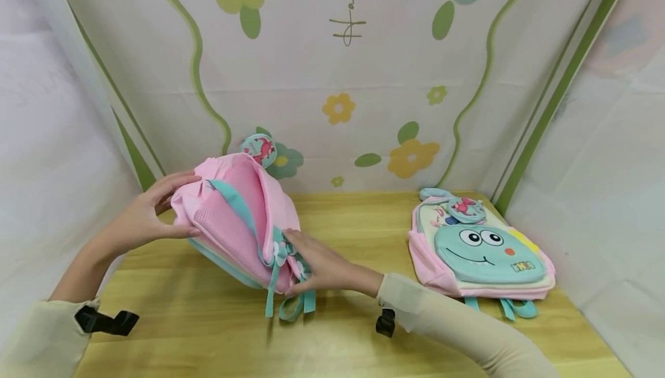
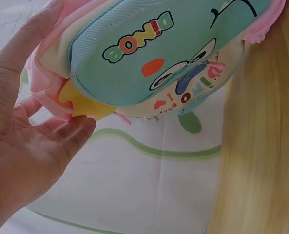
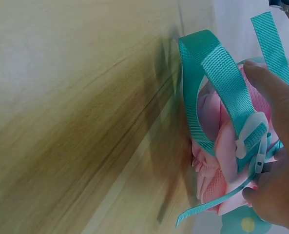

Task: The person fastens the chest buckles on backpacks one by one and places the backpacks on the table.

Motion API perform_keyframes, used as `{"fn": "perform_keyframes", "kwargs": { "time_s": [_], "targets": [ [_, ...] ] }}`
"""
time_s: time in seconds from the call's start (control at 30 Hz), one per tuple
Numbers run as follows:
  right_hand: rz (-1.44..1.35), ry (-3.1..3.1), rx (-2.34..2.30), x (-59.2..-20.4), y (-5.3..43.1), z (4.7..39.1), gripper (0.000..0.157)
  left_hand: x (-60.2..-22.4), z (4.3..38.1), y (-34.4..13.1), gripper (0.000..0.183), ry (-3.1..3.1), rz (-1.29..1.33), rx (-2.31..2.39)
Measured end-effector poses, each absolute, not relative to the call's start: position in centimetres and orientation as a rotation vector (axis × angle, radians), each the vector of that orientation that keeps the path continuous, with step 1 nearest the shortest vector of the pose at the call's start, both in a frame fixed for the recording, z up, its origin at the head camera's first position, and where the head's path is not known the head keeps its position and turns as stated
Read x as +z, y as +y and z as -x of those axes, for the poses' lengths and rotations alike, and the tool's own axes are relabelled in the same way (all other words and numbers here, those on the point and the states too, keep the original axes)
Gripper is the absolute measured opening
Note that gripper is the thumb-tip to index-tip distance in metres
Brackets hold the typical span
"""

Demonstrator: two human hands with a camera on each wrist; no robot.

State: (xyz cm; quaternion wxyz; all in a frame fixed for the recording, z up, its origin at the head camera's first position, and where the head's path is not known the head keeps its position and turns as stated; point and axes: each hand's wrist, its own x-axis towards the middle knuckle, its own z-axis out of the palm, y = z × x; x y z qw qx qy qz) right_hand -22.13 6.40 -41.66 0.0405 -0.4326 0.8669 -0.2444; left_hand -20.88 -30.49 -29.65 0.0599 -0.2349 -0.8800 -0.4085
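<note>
A pink child's backpack (image 1: 223,231) is tilted over the left part of the table, its pink mesh and turquoise shoulder straps facing the head camera. My left hand (image 1: 136,219) holds one end between thumb and fingers. At the other end, my right hand (image 1: 328,264) grips the bag beside its strap buckles. The left wrist view shows the turquoise cartoon-face pocket (image 2: 120,80) on the far side, with my fingertips against a yellow spike (image 2: 88,103). In the right wrist view, a looped turquoise strap (image 3: 222,68) hangs beside my thumb. A round turquoise charm (image 1: 260,150) sticks up behind the bag.
A second similar backpack (image 1: 490,251) lies face up at the right of the wooden table (image 1: 208,332), its straps toward the front edge. White flower-printed cloth (image 1: 312,66) stands upright behind the table, and white cloth walls (image 1: 597,193) flank both sides.
</note>
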Motion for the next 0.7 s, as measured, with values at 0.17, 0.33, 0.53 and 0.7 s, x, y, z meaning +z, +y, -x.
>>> {"fn": "perform_keyframes", "kwargs": {
  "time_s": [0.17,0.33,0.53,0.7],
  "targets": [
    [1.321,2.639,-0.755,-41.5,6.3,22.1,0.12,-30.2,20.8,-31.0,0.09,-2.666,0.693,-1.248],
    [1.303,2.63,-0.753,-41.5,6.4,22.1,0.119,-30.8,20.7,-31.4,0.09,-2.662,0.693,-1.267],
    [1.338,2.644,-0.727,-41.7,6.5,22.2,0.116,-31.4,20.4,-31.8,0.09,-2.653,0.708,-1.297],
    [1.34,2.643,-0.707,-41.9,6.6,22.3,0.115,-32.2,20.3,-31.9,0.088,-2.656,0.695,-1.304]
  ]
}}
